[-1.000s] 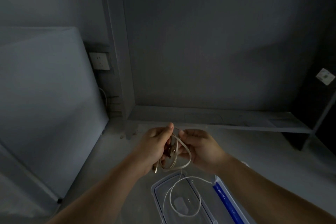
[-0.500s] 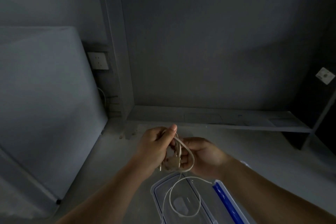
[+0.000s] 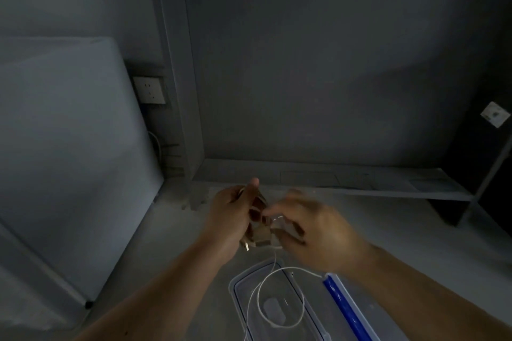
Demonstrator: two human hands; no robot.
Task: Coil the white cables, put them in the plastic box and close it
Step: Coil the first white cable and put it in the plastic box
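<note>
Head view, read from the left: a pale slanted panel (image 3: 63, 152) fills that side, with a wall socket (image 3: 149, 90) just beside its upper corner. Next comes the left hand (image 3: 231, 216), fingers curled shut around a small bundle of coiled white cable (image 3: 259, 235), thumb raised above it. One plug end pokes out below the fist.

From the bundle a loose tail of cable (image 3: 273, 299) drops straight down and loops across the clear plastic box (image 3: 318, 321) that sits on the grey desk (image 3: 415, 230) directly beneath both hands. That is the relation the next wrap turns on, I judge: the slack lies below and toward the person, its run roughly vertical from the coil, so it has to be drawn upward into the loops.

Right of the coil, the right hand (image 3: 318, 232) is smeared by motion (fingers half open, as far as I can tell), touching or nearly touching the bundle; whether it pinches a strand I cannot tell. A blue strip (image 3: 346, 310) borders the box on the right; the box's near end is cut off by the frame edge.
</note>
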